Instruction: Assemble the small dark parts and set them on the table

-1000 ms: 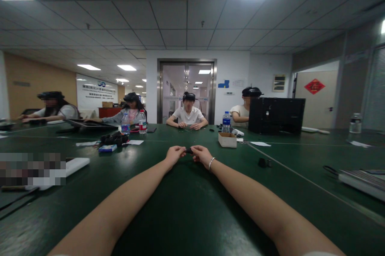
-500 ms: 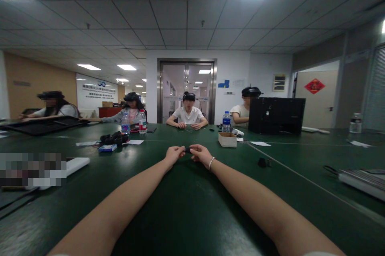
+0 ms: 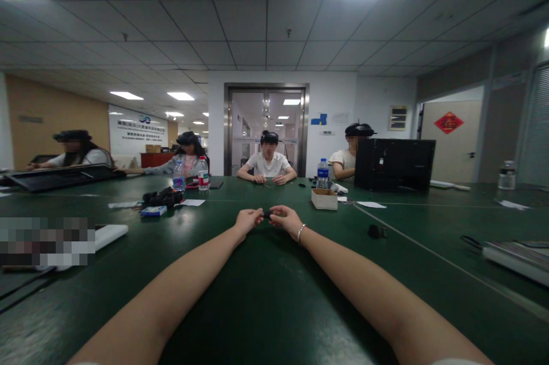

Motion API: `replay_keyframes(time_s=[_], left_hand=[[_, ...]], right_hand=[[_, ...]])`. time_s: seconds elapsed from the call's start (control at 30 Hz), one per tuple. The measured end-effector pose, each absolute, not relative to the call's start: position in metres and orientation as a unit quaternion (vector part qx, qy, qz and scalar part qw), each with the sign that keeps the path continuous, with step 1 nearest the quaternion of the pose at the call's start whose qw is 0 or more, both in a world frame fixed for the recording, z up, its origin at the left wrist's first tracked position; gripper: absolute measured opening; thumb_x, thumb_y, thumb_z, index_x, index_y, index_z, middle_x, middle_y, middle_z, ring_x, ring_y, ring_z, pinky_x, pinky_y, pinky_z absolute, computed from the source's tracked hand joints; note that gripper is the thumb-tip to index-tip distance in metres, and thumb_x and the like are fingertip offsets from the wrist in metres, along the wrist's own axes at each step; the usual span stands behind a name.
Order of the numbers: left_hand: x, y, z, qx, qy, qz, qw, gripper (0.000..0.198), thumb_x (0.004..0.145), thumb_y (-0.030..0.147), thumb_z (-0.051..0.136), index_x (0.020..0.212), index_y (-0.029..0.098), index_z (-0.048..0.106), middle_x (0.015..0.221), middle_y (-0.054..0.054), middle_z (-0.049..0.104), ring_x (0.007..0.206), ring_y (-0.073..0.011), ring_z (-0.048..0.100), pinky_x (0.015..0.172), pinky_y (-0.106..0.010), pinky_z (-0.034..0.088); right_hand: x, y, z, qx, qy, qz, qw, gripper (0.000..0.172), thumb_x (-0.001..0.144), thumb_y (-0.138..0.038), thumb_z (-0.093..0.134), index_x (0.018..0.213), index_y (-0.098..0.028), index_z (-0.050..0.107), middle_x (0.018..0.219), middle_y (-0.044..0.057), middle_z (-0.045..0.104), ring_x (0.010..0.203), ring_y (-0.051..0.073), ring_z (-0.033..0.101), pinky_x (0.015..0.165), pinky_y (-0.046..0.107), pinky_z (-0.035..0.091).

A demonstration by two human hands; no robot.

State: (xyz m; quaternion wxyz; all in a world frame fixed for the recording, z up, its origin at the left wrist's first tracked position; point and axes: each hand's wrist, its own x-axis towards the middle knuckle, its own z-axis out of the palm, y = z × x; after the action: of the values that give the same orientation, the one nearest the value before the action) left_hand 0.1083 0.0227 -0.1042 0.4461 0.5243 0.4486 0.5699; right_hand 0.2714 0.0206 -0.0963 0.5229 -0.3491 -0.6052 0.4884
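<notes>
Between my two hands is a small black object (image 3: 266,214), too small and too far off to name. My left hand (image 3: 249,221) is closed, its fingertips pinching the object's left end. At the other end, my right hand (image 3: 287,220) pinches it between thumb and fingers, a silver bracelet (image 3: 301,233) on the wrist. Both forearms reach forward over the green table (image 3: 257,308). The fingers hide part of the object.
Right of my hands lie a small black piece (image 3: 373,231) and an open cardboard box (image 3: 324,199). Bottles, black cables (image 3: 163,198) and a blue box (image 3: 153,211) are at left. Farther back, a black monitor-like case (image 3: 394,165) stands. Several people sit around the table.
My hands stay almost in place, still holding the small black object, a little more of which shows. At far left, the large black panel by a co-worker is tilted up slightly.
</notes>
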Motion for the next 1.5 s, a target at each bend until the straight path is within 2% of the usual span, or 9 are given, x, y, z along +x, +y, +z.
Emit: replay_keyframes(time_s=[0.5, 0.67, 0.87, 0.97, 1.07, 1.17, 1.27, 1.37, 1.5], left_hand=[[0.108, 0.028, -0.105, 0.492, 0.434, 0.569, 0.496, 0.036, 0.062, 0.044, 0.067, 0.062, 0.009, 0.058, 0.05, 0.0, 0.055, 0.041, -0.0046, 0.044, 0.043, -0.018, 0.027], [0.111, 0.02, -0.103, 0.529, 0.423, 0.57, 0.466, 0.031, 0.061, 0.039, 0.069, 0.068, 0.01, 0.06, 0.053, 0.0, 0.058, 0.045, -0.0056, 0.048, 0.048, -0.019, 0.034], [0.114, 0.012, -0.1, 0.611, 0.377, 0.58, 0.385, 0.027, 0.056, 0.025, 0.074, 0.077, 0.012, 0.065, 0.079, -0.006, 0.067, 0.075, -0.0133, 0.06, 0.076, -0.026, 0.045], [0.114, 0.012, -0.098, 0.612, 0.38, 0.593, 0.36, 0.024, 0.057, 0.023, 0.073, 0.077, 0.013, 0.065, 0.083, -0.007, 0.068, 0.08, -0.0156, 0.061, 0.081, -0.03, 0.045], [0.114, 0.013, -0.098, 0.602, 0.379, 0.612, 0.346, 0.022, 0.057, 0.019, 0.073, 0.076, 0.013, 0.064, 0.083, -0.007, 0.067, 0.08, -0.0156, 0.061, 0.081, -0.03, 0.046], [0.114, 0.013, -0.098, 0.596, 0.362, 0.622, 0.357, 0.026, 0.056, 0.014, 0.073, 0.079, 0.013, 0.062, 0.082, -0.007, 0.067, 0.079, -0.0146, 0.062, 0.081, -0.03, 0.047], [0.115, 0.012, -0.098, 0.587, 0.35, 0.629, 0.371, 0.031, 0.057, 0.01, 0.073, 0.084, 0.013, 0.059, 0.082, -0.007, 0.067, 0.077, -0.0142, 0.063, 0.082, -0.031, 0.048], [0.116, 0.012, -0.098, 0.582, 0.346, 0.632, 0.377, 0.033, 0.056, 0.01, 0.074, 0.085, 0.013, 0.057, 0.082, -0.007, 0.068, 0.078, -0.0146, 0.064, 0.083, -0.033, 0.048], [0.116, 0.014, -0.099, 0.586, 0.344, 0.629, 0.377, 0.035, 0.055, 0.011, 0.075, 0.085, 0.013, 0.057, 0.083, -0.008, 0.068, 0.078, -0.0156, 0.064, 0.083, -0.034, 0.047]], right_hand=[[0.266, 0.02, -0.096, -0.35, -0.724, 0.277, 0.526, 0.028, 0.061, -0.01, 0.062, 0.087, -0.017, 0.059, 0.087, 0.0, 0.062, 0.064, 0.009, 0.059, 0.064, 0.024, 0.049], [0.269, 0.022, -0.097, -0.369, -0.669, 0.368, 0.531, 0.028, 0.06, -0.011, 0.067, 0.086, -0.015, 0.059, 0.08, 0.002, 0.063, 0.061, 0.01, 0.061, 0.059, 0.023, 0.051], [0.273, 0.027, -0.096, -0.441, -0.589, 0.456, 0.5, 0.023, 0.081, -0.035, 0.055, 0.089, -0.013, 0.053, 0.047, -0.001, 0.056, 0.036, 0.007, 0.049, 0.038, 0.017, 0.042], [0.277, 0.029, -0.096, -0.42, -0.587, 0.487, 0.492, 0.03, 0.081, -0.04, 0.054, 0.096, -0.014, 0.051, 0.051, 0.0, 0.059, 0.039, 0.007, 0.052, 0.039, 0.017, 0.042], [0.282, 0.031, -0.096, -0.385, -0.6, 0.521, 0.469, 0.034, 0.075, -0.031, 0.064, 0.103, -0.017, 0.049, 0.063, 0.001, 0.064, 0.046, 0.008, 0.057, 0.043, 0.017, 0.044], [0.286, 0.032, -0.094, -0.381, -0.615, 0.539, 0.431, 0.024, 0.079, -0.029, 0.06, 0.094, -0.012, 0.051, 0.058, 0.003, 0.064, 0.043, 0.008, 0.055, 0.042, 0.017, 0.042], [0.288, 0.031, -0.091, -0.386, -0.61, 0.565, 0.399, 0.03, 0.085, -0.04, 0.049, 0.086, -0.01, 0.051, 0.053, 0.006, 0.062, 0.04, 0.009, 0.053, 0.042, 0.019, 0.043], [0.292, 0.029, -0.088, -0.36, -0.613, 0.582, 0.394, 0.029, 0.077, -0.034, 0.061, 0.093, -0.012, 0.05, 0.06, 0.004, 0.065, 0.045, 0.009, 0.057, 0.046, 0.019, 0.044], [0.298, 0.029, -0.085, -0.387, -0.638, 0.56, 0.36, 0.035, 0.079, -0.045, 0.055, 0.085, -0.011, 0.054, 0.054, 0.003, 0.062, 0.035, 0.006, 0.047, 0.033, 0.015, 0.031]])
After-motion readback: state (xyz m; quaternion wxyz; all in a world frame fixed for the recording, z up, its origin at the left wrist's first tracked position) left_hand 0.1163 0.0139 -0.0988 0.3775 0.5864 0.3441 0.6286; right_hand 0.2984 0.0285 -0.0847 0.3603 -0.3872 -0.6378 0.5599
